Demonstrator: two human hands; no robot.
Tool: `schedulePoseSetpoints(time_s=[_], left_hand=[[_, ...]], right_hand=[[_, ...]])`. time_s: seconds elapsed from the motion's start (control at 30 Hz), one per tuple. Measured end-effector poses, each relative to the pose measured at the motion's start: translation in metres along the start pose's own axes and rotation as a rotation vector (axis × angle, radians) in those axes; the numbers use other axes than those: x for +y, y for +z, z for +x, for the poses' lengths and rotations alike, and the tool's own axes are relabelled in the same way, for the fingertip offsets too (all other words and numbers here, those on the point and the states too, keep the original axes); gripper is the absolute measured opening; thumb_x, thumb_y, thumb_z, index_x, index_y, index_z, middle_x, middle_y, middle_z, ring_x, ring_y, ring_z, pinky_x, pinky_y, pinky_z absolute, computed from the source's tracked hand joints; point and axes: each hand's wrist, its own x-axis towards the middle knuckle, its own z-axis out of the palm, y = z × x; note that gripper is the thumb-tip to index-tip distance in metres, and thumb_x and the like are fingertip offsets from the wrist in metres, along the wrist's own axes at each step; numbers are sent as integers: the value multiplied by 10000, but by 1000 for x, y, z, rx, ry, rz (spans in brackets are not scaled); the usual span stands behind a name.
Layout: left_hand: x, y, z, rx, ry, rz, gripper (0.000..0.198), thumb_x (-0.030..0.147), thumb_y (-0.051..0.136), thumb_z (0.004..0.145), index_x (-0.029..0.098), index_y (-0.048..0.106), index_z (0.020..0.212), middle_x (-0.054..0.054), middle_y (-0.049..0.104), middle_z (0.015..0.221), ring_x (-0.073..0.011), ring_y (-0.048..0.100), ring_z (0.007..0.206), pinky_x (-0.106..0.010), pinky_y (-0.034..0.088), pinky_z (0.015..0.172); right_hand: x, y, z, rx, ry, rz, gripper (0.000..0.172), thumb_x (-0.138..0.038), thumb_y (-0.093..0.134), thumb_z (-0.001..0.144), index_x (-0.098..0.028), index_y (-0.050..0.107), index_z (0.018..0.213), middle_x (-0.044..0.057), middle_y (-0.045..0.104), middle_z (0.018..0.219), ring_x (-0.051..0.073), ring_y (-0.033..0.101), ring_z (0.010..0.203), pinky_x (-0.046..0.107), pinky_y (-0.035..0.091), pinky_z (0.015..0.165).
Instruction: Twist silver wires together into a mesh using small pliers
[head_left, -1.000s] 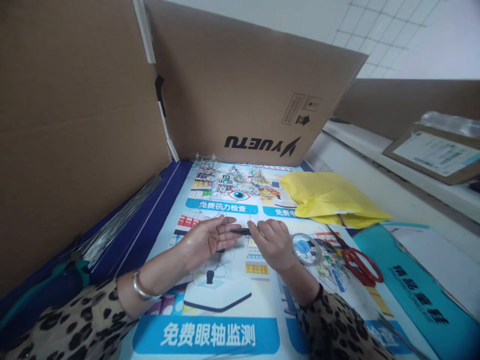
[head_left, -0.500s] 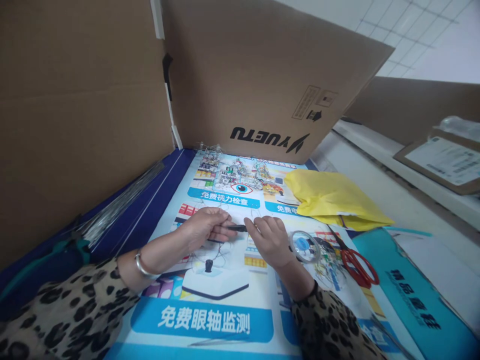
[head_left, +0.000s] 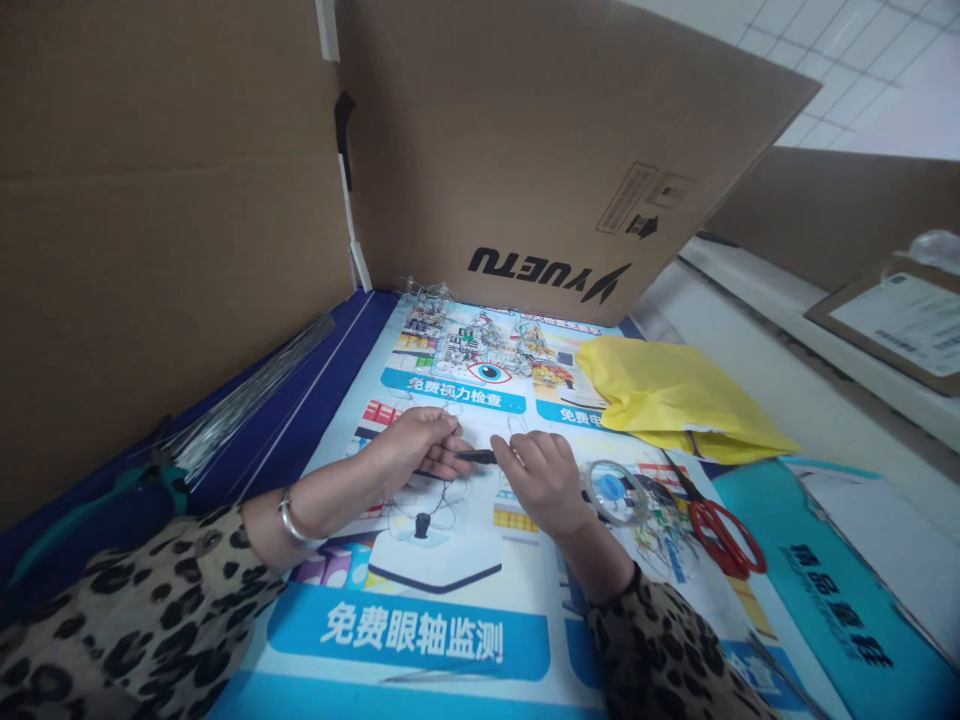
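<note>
My left hand (head_left: 417,447) and my right hand (head_left: 541,476) meet over a printed blue-and-white poster (head_left: 420,630) on the table. Between them lies a small black rod-like piece (head_left: 478,457). The left fingers curl round its left end and the right fingertips pinch its right end. Thin wire loops (head_left: 442,500) trail below the left hand onto the poster. Both arms wear leopard-print sleeves, and a silver bangle (head_left: 291,520) sits on the left wrist.
Cardboard walls (head_left: 172,230) stand at left and behind. A bundle of metal wires (head_left: 247,395) lies at left. A yellow bag (head_left: 675,395), a tape roll (head_left: 611,492), red scissors (head_left: 724,535) and small wired parts (head_left: 480,345) lie around.
My left hand has gone from open and flat to curled round the black piece's left end. The view has shifted slightly; the right hand keeps its pinch.
</note>
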Motion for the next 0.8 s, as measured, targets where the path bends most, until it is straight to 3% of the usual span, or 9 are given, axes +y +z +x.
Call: schedulePoseSetpoints(time_s=[0.47, 0.8], left_hand=[[4, 4, -4, 22, -2, 123, 171, 270, 477, 865, 138, 499, 758, -21, 642, 670, -157, 670, 561, -199, 465, 461], [2, 1, 0, 4, -18, 95, 164, 277, 492, 860, 140, 506, 771, -20, 650, 649, -173, 682, 578, -205, 475, 461]], right_hand=[[0, -1, 0, -14, 0, -21, 218, -157, 491, 853, -199, 559, 1055, 34, 588, 806, 159, 456, 790, 334, 282, 707], [0, -2, 0, 8, -2, -15, 238, -148, 521, 836, -190, 554, 1068, 34, 601, 813, 161, 462, 779, 336, 281, 689]])
